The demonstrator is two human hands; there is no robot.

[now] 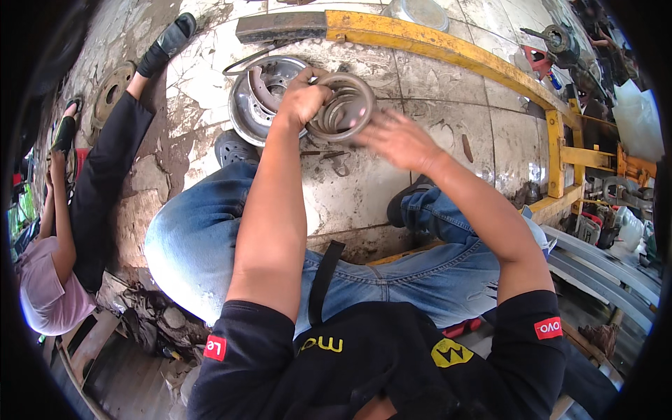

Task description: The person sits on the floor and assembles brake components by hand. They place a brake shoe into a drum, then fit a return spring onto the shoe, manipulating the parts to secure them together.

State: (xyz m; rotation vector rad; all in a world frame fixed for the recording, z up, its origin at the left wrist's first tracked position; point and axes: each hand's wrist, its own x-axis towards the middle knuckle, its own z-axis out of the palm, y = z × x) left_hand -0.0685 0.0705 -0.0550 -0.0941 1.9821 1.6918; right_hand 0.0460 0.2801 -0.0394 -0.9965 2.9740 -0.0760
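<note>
My left hand (306,99) is closed around the left side of a grey metal coil spring (369,120), held up with one end facing me so its turns show inside one another. Close to the spring's right side is my right hand (399,142), its fingers stretched out and smeared by motion; whether they touch the spring is unclear. Behind my left hand a silver wheel rim (241,115) lies on the tiles. A curved brake shoe (262,91) rests in it. Just below the spring, small rusty metal pieces (334,155) lie on the floor.
A yellow steel frame (434,43) runs along the far side and down the right. At the left, another person sits with a leg (115,182) stretched out beside a brown metal ring (112,94). A clear round container (423,12) stands beyond the frame.
</note>
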